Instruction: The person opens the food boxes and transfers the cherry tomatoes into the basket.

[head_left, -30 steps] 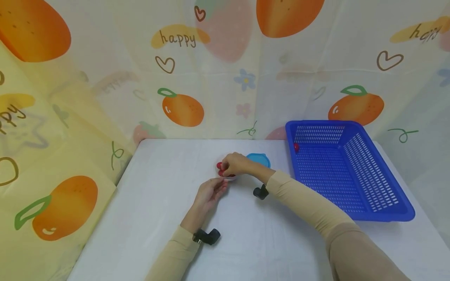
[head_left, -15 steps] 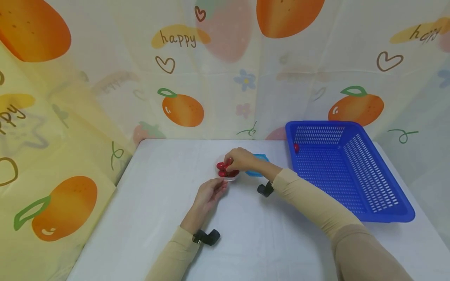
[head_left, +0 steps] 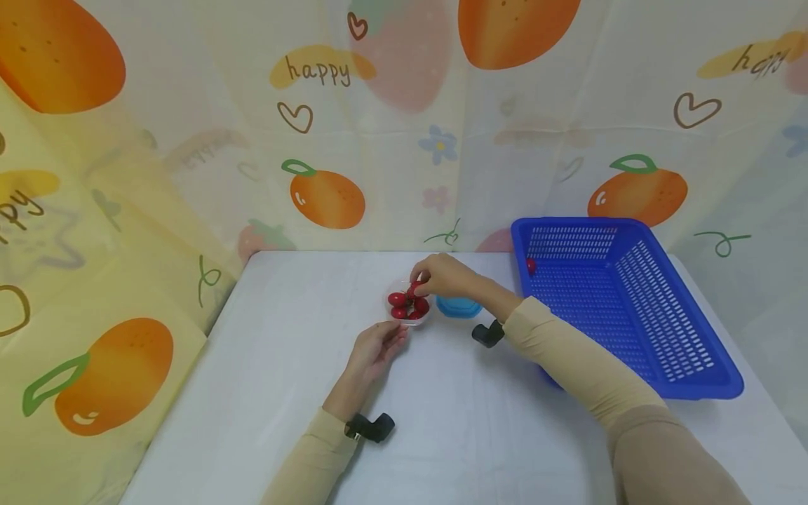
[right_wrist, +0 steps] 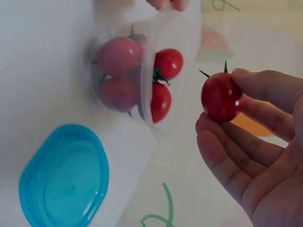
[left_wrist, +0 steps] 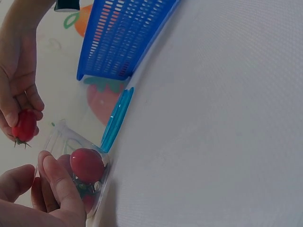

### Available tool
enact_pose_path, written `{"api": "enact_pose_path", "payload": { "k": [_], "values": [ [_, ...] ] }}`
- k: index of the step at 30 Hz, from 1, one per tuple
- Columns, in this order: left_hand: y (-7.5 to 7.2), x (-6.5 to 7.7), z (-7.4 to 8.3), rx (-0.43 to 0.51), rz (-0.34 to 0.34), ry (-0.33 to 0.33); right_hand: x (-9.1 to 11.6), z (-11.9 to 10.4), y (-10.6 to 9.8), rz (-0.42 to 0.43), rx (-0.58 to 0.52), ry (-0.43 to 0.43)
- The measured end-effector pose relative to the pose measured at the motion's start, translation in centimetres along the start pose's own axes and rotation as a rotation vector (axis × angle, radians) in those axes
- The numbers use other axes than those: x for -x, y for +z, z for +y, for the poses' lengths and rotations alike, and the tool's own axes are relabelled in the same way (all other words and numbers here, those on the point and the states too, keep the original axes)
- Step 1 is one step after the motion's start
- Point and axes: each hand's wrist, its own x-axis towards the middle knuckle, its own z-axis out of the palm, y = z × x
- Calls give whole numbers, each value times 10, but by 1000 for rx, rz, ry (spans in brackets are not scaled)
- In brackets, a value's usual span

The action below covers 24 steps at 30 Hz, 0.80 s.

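While pinching a red tomato in the right hand, hanging it over the far part of the clear container, going by the head view. Resting the left hand at the near side, probably for steadying. Packed together inside, more tomatoes, likely to shift or catch if brushed by a wrist. Room to move? Plenty of white desk toward the left edge and the near side; tighter to the right, with the turquoise lid just beside the container and the blue basket beyond. Watch that sleeve, passing over the basket's near left corner: apt to bump the rim if lowered. Also one for the notes: a lone tomato by the basket's left wall.

Over to the left wrist: touching the container's side with relaxed fingers, thumb apart, not plainly gripping. Push too hard there and risk tipping or sliding such a light-looking container.

On to the right wrist: holding that tomato between thumb and fingertips, apart from the container's lip. Could squirt loose if squeezed off-centre, being smooth and round; could snag by those spiky green sepals if dipped back toward the rim. Only a narrow gap between container and lid, so easily nudged.
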Motion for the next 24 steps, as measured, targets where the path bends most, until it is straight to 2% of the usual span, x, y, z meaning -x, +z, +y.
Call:
{"api": "enact_pose_path", "payload": {
  "k": [12, 24],
  "values": [
    [0, 1, -1, -5, 6, -1, 16, 8, -21, 104, -5, -52],
    [0, 2, 0, 1, 0, -8, 24, 16, -32, 153, -40, 7]
  ]
}}
